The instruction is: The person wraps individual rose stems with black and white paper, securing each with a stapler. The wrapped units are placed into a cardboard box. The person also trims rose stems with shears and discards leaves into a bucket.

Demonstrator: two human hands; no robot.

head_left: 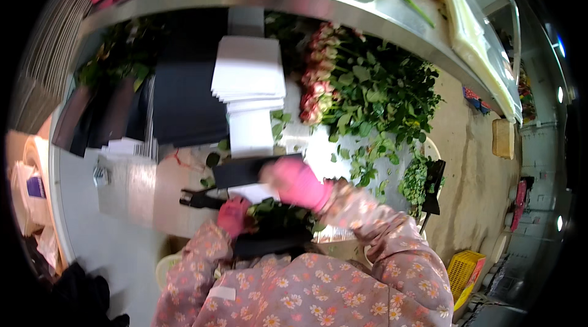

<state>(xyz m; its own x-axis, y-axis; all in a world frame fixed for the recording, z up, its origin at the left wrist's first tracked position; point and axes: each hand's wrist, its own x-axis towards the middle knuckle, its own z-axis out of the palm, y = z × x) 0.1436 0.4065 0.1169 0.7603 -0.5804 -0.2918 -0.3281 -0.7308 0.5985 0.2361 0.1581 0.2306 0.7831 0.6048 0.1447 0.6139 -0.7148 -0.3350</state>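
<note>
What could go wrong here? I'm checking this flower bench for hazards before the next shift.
The left hand grips a leafy bunch of stems close to the body while the right hand is blurred mid-motion above it, so a stem could get bent or dropped. Black shears lie right beside the left hand and might snag its glove. Loose leaves scattered across the metal table may slide under the stack of white sheets.
</note>
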